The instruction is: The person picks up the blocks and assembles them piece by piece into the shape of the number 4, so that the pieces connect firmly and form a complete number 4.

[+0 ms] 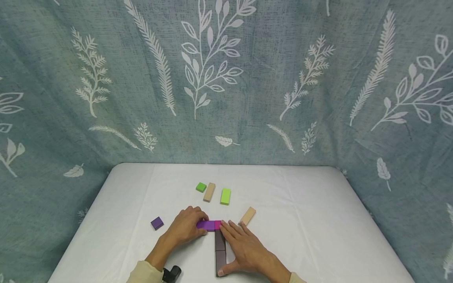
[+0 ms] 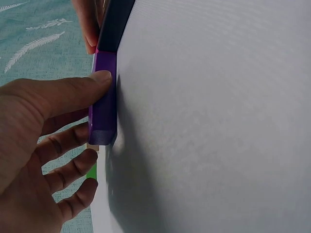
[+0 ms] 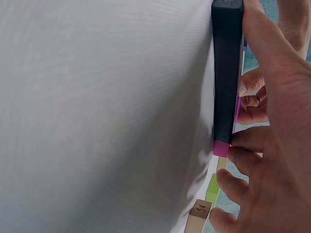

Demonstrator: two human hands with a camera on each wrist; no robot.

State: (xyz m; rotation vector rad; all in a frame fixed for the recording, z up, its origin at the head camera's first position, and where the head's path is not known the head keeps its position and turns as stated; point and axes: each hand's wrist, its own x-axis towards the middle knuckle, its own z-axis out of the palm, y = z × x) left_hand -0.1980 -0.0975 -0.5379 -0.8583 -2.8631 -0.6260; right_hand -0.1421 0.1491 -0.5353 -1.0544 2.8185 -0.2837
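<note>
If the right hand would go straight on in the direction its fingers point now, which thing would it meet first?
Most likely the small pink block: the right hand has its index finger right at that block's side, though exact contact is hard to judge.

Fingers (image 3: 244,158) against dark blocks (image 3: 227,58), pink block (image 3: 221,148) adjoining

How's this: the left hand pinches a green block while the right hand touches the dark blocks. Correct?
Not quite: the left hand pinches a purple block, not a green one, as the left wrist view shows. The right hand does touch the dark blocks.
</note>
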